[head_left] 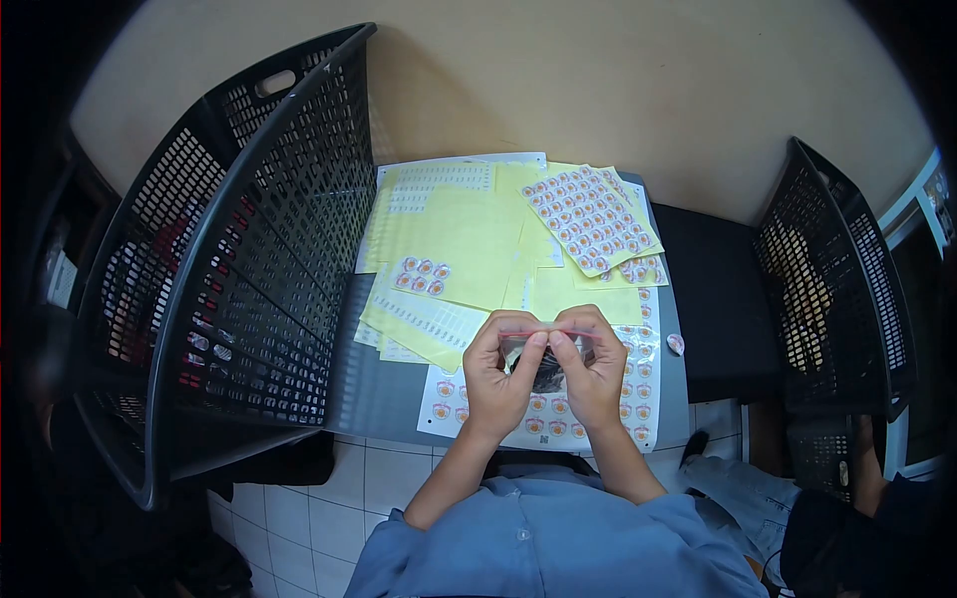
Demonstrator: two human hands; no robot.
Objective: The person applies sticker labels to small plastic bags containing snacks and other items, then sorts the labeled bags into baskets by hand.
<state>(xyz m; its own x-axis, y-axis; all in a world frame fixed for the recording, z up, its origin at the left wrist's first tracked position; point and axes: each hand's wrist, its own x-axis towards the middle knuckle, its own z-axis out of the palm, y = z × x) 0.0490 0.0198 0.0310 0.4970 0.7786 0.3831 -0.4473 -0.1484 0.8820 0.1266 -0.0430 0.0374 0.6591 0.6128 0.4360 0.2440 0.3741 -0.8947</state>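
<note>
Both my hands pinch the top edge of a small clear zip bag [538,371] with a red strip along its mouth. Something dark lies inside it, too hidden to name. My left hand [501,374] grips the left part of the edge, and my right hand [590,369] the right part, thumbs side by side in the middle. Beneath the bag lies a white sheet of round orange-and-pink stickers [641,399]. Beyond my hands are yellow backing sheets [464,239], one bearing several stickers. A fuller sticker sheet [588,219] lies at the back right.
A tall black plastic basket [269,249] stands at the left of the grey table [384,404]. Another black basket [847,289] is at the right, beyond a black surface [713,299]. One loose sticker [676,344] sits by the table's right edge. A person's jeans-clad leg [743,498] shows lower right.
</note>
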